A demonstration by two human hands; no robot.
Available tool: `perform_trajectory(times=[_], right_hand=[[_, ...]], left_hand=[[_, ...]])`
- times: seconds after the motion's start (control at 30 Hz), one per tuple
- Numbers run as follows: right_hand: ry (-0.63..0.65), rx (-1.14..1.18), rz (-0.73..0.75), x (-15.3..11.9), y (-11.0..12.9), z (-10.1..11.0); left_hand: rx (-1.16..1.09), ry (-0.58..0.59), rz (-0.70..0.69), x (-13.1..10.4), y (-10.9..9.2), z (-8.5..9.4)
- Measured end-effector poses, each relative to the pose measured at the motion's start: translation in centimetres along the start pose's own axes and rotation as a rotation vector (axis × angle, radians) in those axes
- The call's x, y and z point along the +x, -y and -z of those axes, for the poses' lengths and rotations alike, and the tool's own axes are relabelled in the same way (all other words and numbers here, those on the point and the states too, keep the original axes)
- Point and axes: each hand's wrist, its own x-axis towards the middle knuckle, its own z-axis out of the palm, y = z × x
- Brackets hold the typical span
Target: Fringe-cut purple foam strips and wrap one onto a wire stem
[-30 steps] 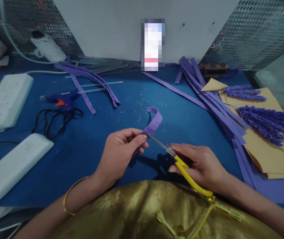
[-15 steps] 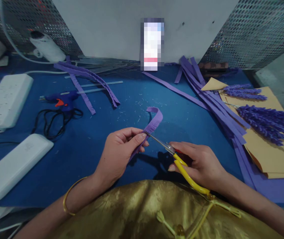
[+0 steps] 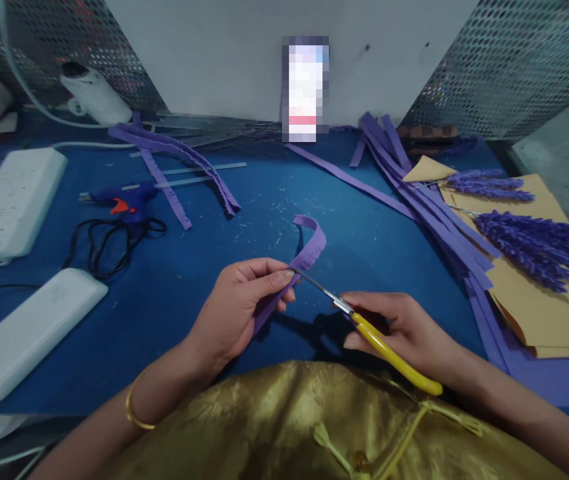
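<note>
A purple paper strip with a finely snipped edge is pinched between the thumb and fingers of my left hand; its free end curls up and away from me. My right hand grips scissors with yellow handles. Their blades point left and meet the strip right beside my left thumb tip. Part of the handles is hidden behind my right hand. Below my left fingers, the rest of the strip hangs toward the table.
A blue glue gun with a coiled black cord lies at left, near a white power strip and a white device. Purple strips, lavender sprigs and brown paper lie at right. A phone stands at the back.
The scissors have turned in my right hand, with the handles now closer together and reaching farther right. My left hand has shifted very slightly, still pinching the strip.
</note>
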Motion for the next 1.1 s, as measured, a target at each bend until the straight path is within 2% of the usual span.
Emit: perform_trajectory(times=[0.17, 0.4, 0.63, 0.73, 1.1], right_hand=[[-0.006, 0.055, -0.022, 0.11, -0.29, 0.02], [-0.103, -0.082, 0.027, 0.11, -0.89, -0.34], [-0.204, -0.295, 0.133, 0.13, -0.78, -0.49], [-0.212, -0.353, 0.144, 0.14, -0.87, -0.50], [-0.195, -0.322, 0.155, -0.05, -0.78, -0.59]], left_hand=[[-0.022, 0.018, 0.037, 0.12, 0.00, 0.08], [0.127, -0.044, -0.026, -0.05, 0.31, 0.06], [0.120, -0.121, -0.091, -0.22, 0.14, -0.27], [0.134, -0.114, -0.087, -0.22, 0.15, -0.34], [0.203, -0.127, -0.117, -0.15, 0.33, -0.13]])
